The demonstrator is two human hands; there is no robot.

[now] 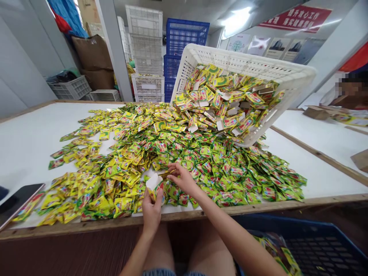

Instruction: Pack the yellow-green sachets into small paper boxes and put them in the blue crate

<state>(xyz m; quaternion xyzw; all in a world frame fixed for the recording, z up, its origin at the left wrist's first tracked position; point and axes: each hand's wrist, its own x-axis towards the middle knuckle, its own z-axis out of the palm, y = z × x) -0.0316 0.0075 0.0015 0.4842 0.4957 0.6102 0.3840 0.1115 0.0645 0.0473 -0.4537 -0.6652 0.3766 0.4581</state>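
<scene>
My left hand (151, 209) is closed around a small printed carton (155, 186), tilted with its white flap open towards the top. Just right of it, my right hand (184, 179) has thumb and fingers bent round a thin sachet (166, 174), seen nearly edge-on beside the carton's opening. Both hands are over the near edge of a wide pile of sachets. Yellow sachets (97, 191) lie mostly to the left, and green sachets (230, 172) to the right. Behind them, a white plastic crate (287, 76) leans forward, with many small cartons (227, 96) spilling from it onto the pile.
The white table (25, 142) has a wooden rim along its front. A phone (20, 201) lies at the left corner. Below right is a blue crate (324, 245) with packs inside. Stacked white crates (146, 42) and blue crates (186, 34) stand behind. Another person sits at far right.
</scene>
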